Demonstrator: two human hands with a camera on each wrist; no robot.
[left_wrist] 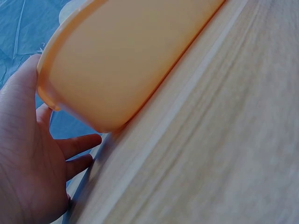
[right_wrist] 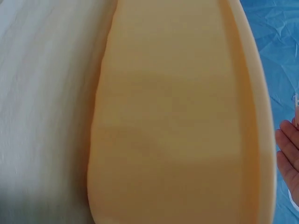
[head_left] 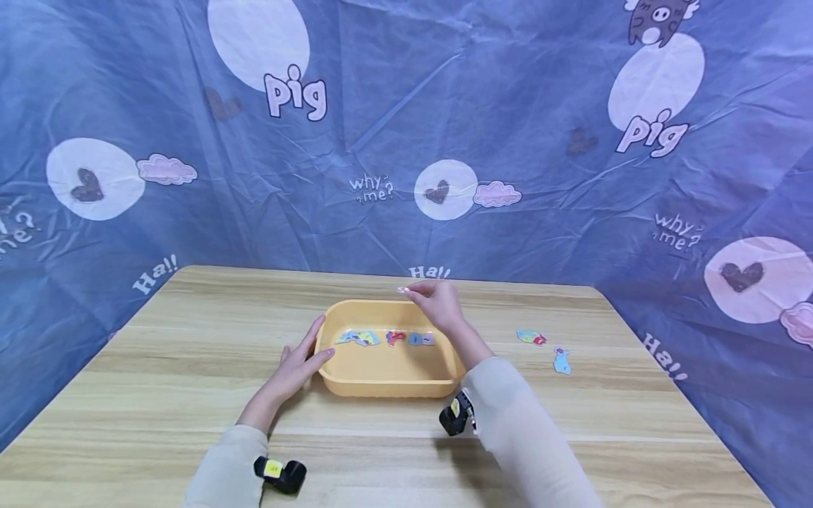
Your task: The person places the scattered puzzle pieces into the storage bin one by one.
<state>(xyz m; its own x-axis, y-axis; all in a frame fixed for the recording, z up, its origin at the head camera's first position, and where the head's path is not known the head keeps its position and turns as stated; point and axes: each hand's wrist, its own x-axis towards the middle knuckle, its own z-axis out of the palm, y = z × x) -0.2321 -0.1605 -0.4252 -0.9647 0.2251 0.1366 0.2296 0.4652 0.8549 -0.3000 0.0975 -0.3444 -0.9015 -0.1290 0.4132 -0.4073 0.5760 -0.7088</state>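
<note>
A yellow plastic basin (head_left: 394,389) stands on the table, with several small flat printed pieces (head_left: 358,337) inside it in blue, yellow and red. At its left end my left hand (head_left: 293,368) grips the rim, thumb over the edge and other fingers along the outside. In the left wrist view, two fingers of that hand (left_wrist: 32,154) stick out beside the basin wall. Above the far rim my right hand (head_left: 438,302) pinches a small flat printed piece (head_left: 401,289) between thumb and fingertips; its picture is too small to tell. Only some right-hand fingers (right_wrist: 288,149) show in the right wrist view.
On the table right of the basin lie a multicoloured flat piece (head_left: 531,337) and a light blue one (head_left: 562,360). The wooden table (head_left: 159,395) ends at a blue printed cloth (head_left: 356,233) that hangs behind and at the sides.
</note>
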